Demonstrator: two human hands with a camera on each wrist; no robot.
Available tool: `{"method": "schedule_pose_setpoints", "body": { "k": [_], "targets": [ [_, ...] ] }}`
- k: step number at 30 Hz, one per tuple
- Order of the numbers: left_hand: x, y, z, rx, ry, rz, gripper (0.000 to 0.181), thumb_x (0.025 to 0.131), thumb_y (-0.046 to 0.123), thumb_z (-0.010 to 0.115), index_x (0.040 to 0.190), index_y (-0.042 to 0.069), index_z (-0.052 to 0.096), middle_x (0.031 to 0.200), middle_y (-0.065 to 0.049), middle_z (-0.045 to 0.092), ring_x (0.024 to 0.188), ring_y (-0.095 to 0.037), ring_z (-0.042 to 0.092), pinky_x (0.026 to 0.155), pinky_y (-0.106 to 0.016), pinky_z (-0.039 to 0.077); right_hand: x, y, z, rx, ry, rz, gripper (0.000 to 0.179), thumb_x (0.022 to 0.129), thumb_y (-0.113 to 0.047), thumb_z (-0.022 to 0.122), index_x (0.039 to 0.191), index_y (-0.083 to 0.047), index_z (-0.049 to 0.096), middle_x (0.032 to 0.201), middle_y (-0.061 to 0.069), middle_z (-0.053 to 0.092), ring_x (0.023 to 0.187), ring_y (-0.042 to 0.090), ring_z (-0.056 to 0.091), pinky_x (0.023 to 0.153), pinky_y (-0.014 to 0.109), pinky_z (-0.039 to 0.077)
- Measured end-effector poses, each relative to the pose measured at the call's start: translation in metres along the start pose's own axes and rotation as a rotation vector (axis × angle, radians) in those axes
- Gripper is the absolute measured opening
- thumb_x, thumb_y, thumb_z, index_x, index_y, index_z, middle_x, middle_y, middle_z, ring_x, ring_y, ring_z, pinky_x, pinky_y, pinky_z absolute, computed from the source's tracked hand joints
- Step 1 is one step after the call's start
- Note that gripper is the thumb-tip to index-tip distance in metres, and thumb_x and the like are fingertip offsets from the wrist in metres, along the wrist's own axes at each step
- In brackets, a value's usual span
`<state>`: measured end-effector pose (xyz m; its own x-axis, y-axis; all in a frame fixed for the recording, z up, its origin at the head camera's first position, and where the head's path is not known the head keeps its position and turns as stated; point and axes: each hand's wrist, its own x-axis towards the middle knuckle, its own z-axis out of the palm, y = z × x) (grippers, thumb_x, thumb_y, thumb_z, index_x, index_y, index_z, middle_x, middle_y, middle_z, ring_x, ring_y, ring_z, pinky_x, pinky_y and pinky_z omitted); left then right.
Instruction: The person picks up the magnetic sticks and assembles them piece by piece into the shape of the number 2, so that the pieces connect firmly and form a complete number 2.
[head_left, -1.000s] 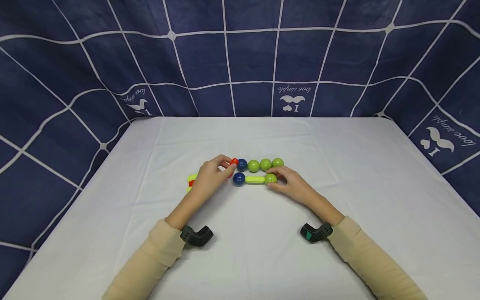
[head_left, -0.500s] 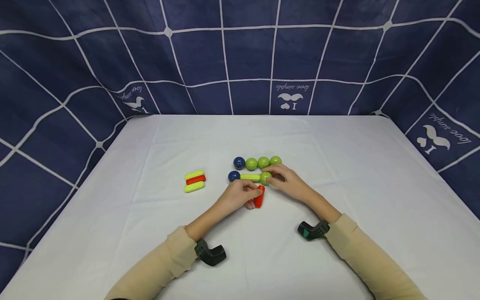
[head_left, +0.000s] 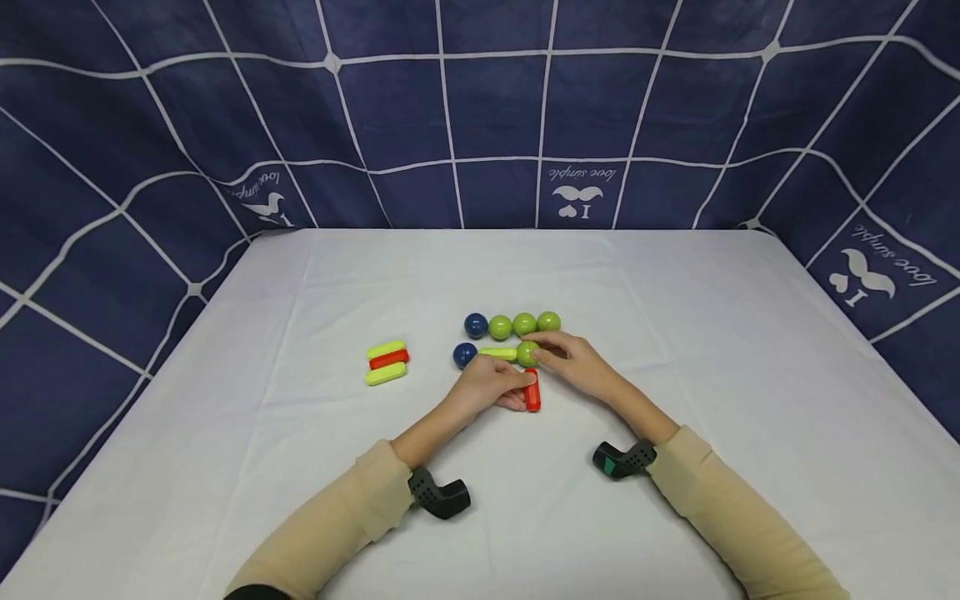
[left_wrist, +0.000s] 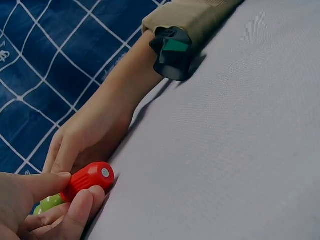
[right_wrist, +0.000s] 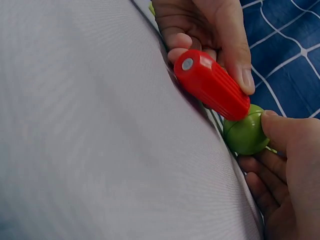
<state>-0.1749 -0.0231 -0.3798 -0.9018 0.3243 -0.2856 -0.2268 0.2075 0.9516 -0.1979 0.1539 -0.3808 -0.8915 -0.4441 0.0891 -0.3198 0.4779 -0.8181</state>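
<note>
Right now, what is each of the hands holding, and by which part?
The left hand pinches the red rod by its long sides; the right hand holds the green ball between thumb and fingers.

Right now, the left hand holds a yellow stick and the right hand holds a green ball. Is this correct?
Not entirely: the left hand holds a red stick, as the head view shows; the right hand holds a green ball.
</note>
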Motion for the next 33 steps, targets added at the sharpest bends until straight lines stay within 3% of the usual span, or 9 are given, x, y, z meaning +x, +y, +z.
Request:
{"method": "schedule_pose_setpoints", "body": {
  "k": [7, 9, 12, 15, 18, 20, 24, 28, 33],
  "targets": [
    [0.004, -0.002, 0.005, 0.032, 0.057, 0.091, 0.022, 0.083, 0.014, 0.064, 0.079, -0.008, 0.066, 0.054, -0.004, 0.061, 0.045, -0.008, 0.058, 0.051, -0.026, 0.052, 0.005, 0.018, 0.002, 0.005, 0.004, -0.003, 0.034, 0.093, -0.024, 0.051, 0.124, -0.009, 0.055, 0.123, 0.011, 0.057, 0.112, 0.025, 0.054, 0.093, 0.042, 0.042],
    [0.003, -0.002, 0.005, 0.125, 0.084, 0.122, 0.026, 0.084, 0.02, 0.064, 0.072, -0.004, 0.066, 0.051, -0.002, 0.058, 0.042, -0.007, 0.056, 0.047, -0.024, 0.05, 0.005, 0.018, 0.002, 0.008, 0.003, -0.007, 0.035, 0.093, -0.025, 0.051, 0.124, -0.009, 0.055, 0.123, 0.011, 0.057, 0.111, 0.025, 0.054, 0.093, 0.042, 0.043],
    [0.0, 0.004, 0.003, 0.359, 0.146, 0.194, 0.038, 0.086, 0.032, 0.061, 0.062, 0.002, 0.062, 0.046, 0.001, 0.051, 0.038, -0.006, 0.049, 0.04, -0.02, 0.041, 0.005, 0.018, 0.002, 0.012, -0.003, -0.013, 0.036, 0.093, -0.026, 0.051, 0.124, -0.009, 0.055, 0.122, 0.011, 0.058, 0.11, 0.025, 0.055, 0.092, 0.042, 0.043],
    [-0.001, 0.013, -0.004, 0.594, 0.251, 0.341, 0.042, 0.088, 0.036, 0.057, 0.061, 0.005, 0.062, 0.049, 0.002, 0.05, 0.041, -0.006, 0.043, 0.041, -0.019, 0.032, 0.005, 0.019, 0.003, 0.005, -0.004, -0.015, 0.036, 0.093, -0.027, 0.051, 0.124, -0.009, 0.055, 0.122, 0.011, 0.058, 0.109, 0.025, 0.055, 0.092, 0.042, 0.043],
    [0.003, 0.02, -0.017, 0.688, 0.383, 0.496, 0.033, 0.09, 0.032, 0.055, 0.071, 0.008, 0.066, 0.058, 0.002, 0.056, 0.049, -0.007, 0.044, 0.047, -0.019, 0.034, 0.005, 0.019, 0.003, -0.002, -0.001, -0.007, 0.035, 0.093, -0.026, 0.051, 0.124, -0.01, 0.055, 0.123, 0.011, 0.057, 0.111, 0.025, 0.054, 0.093, 0.042, 0.042],
    [0.009, 0.022, -0.027, 0.693, 0.462, 0.552, 0.026, 0.09, 0.03, 0.056, 0.08, 0.008, 0.067, 0.067, 0.0, 0.059, 0.055, -0.009, 0.046, 0.052, -0.021, 0.037, 0.005, 0.02, 0.003, -0.006, 0.002, -0.006, 0.035, 0.093, -0.026, 0.051, 0.124, -0.011, 0.055, 0.124, 0.01, 0.056, 0.112, 0.024, 0.053, 0.094, 0.043, 0.041],
    [0.023, 0.018, -0.048, 0.637, 0.511, 0.506, 0.024, 0.088, 0.029, 0.06, 0.099, 0.008, 0.064, 0.093, -0.007, 0.06, 0.074, -0.017, 0.051, 0.065, -0.029, 0.042, 0.005, 0.02, 0.003, 0.001, 0.006, -0.003, 0.035, 0.093, -0.026, 0.051, 0.124, -0.011, 0.055, 0.124, 0.01, 0.056, 0.112, 0.025, 0.052, 0.094, 0.043, 0.04],
    [0.035, 0.008, -0.062, 0.551, 0.427, 0.35, 0.036, 0.086, 0.03, 0.061, 0.115, 0.009, 0.059, 0.114, -0.01, 0.054, 0.093, -0.021, 0.05, 0.08, -0.034, 0.043, 0.004, 0.02, 0.003, -0.002, 0.005, 0.003, 0.035, 0.093, -0.026, 0.051, 0.124, -0.011, 0.055, 0.123, 0.01, 0.057, 0.111, 0.024, 0.052, 0.094, 0.042, 0.041],
    [0.042, -0.003, -0.068, 0.474, 0.34, 0.238, 0.045, 0.085, 0.033, 0.062, 0.123, 0.011, 0.054, 0.115, -0.011, 0.057, 0.093, -0.021, 0.051, 0.081, -0.033, 0.043, 0.003, 0.02, 0.004, -0.015, 0.004, -0.001, 0.036, 0.092, -0.027, 0.053, 0.124, -0.012, 0.055, 0.12, 0.009, 0.058, 0.107, 0.022, 0.054, 0.091, 0.039, 0.042]
  ]
}}
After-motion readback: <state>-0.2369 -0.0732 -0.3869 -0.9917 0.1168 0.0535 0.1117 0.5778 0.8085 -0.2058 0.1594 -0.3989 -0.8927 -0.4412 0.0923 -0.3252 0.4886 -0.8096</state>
